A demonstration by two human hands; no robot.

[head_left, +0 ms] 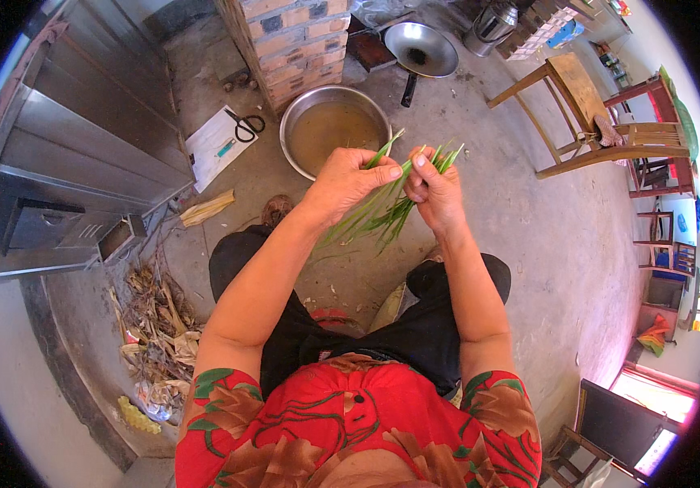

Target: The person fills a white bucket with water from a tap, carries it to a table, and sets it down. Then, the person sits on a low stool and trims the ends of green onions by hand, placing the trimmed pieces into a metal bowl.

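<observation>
My left hand [346,180] pinches a few long thin green stalks, which look like chives, between thumb and forefinger. Their pale ends stick out past the fingertips. Close beside it, my right hand [435,189] is closed around a bunch of chives [392,218]. Pale cut-looking ends point up above that fist, while the leaves hang down between both hands. Just beyond my left hand stands a wide metal basin [287,137] of cloudy brownish water.
Black-handled scissors [247,128] and a small teal-and-white item [226,148] lie on white paper [212,159] at the left. A wok [439,55] sits beyond the basin. Dry husks [159,325] pile up at lower left. A wooden bench [582,89] stands at right.
</observation>
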